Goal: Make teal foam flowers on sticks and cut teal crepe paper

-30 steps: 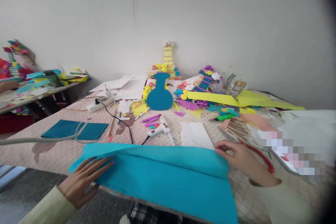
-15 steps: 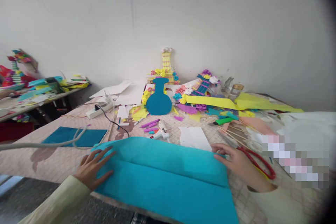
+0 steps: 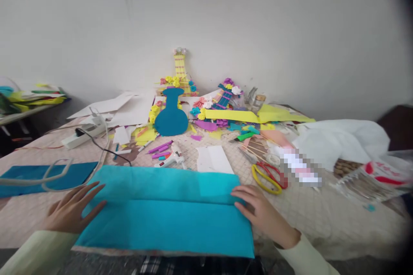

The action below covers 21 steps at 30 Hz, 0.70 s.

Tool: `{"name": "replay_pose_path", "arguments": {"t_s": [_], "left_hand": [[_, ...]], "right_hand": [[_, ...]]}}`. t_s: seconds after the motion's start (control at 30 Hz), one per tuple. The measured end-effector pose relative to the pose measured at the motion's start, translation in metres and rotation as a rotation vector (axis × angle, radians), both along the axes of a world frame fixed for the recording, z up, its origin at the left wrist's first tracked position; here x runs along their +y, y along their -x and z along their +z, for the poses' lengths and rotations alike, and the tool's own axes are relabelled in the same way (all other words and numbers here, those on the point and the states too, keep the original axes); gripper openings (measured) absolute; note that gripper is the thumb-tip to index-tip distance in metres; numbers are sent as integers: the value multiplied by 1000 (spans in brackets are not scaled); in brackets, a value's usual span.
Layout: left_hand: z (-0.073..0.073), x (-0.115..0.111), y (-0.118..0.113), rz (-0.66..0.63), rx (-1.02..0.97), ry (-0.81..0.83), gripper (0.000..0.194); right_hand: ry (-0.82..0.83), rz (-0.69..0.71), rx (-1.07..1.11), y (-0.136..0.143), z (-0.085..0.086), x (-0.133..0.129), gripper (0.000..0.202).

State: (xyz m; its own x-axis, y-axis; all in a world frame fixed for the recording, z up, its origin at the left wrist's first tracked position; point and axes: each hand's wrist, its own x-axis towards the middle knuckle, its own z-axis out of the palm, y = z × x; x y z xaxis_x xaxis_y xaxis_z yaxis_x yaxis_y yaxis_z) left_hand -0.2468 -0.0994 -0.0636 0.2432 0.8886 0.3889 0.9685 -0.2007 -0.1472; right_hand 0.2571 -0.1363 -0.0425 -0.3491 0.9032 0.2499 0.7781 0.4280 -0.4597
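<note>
A wide light-blue sheet (image 3: 167, 227) with a crease across it lies flat at the table's front edge. My left hand (image 3: 72, 208) rests on its left edge, fingers spread. On the right edge lies my right hand (image 3: 254, 206), its fingers apart and gripping nothing. Behind the sheet are a white paper piece (image 3: 214, 159), partly covered by it, and a white glue gun (image 3: 172, 155). Red and yellow scissors (image 3: 269, 177) lie beyond my right hand. A dark-blue vase-shaped cutout (image 3: 171, 116) stands further back.
A power strip (image 3: 84, 132) with cables sits at the left, near a dark-blue sheet (image 3: 26, 176) under a pale looped tube. Yellow paper strips (image 3: 232, 115), paper flowers and a glass jar (image 3: 259, 101) are at the back. A plastic bag (image 3: 371, 180) lies right.
The view has shifted to the right. The light-blue sheet now lies flatter and squarer to the table edge, its front edge in view, with both hands still at its sides.
</note>
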Motion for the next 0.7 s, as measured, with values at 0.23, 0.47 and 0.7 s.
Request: {"name": "replay_pose_path", "arguments": {"t_s": [0.23, 0.47, 0.7], "left_hand": [[23, -10, -61, -191, -40, 89, 44], [65, -39, -201, -547, -265, 178, 34], [3, -83, -268, -841, -769, 1187, 35]], "right_hand": [[-159, -339, -17, -50, -4, 25, 30], [-32, -430, -162, -98, -6, 54, 32], [19, -441, -165, -99, -14, 57, 35]]}}
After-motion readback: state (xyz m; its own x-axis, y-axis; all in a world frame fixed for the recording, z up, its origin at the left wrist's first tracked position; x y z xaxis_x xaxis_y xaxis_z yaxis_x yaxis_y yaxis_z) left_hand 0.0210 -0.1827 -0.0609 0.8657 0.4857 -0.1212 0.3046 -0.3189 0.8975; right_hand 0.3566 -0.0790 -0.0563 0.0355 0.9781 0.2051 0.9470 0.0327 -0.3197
